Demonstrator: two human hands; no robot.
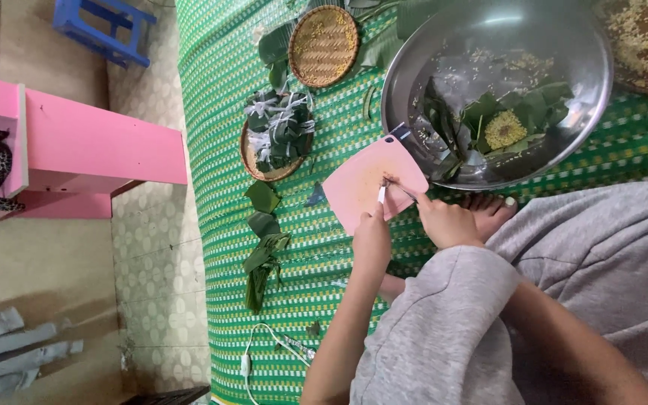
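Sitting on the green woven mat (219, 112), the person works over a pink cutting board (365, 184). Their left hand (371, 238) pinches a small white piece (382, 194) against it, while the right hand (448, 223) grips a thin knife (403, 191) beside the steel basin (564, 150).

We note a green woven mat (219, 112) over the tiled floor (155, 247). On the mat lie a steel basin (564, 30), a pink board (361, 180), two round baskets (324, 45), loose leaves (264, 247) and a white cable (253, 352) near one edge.
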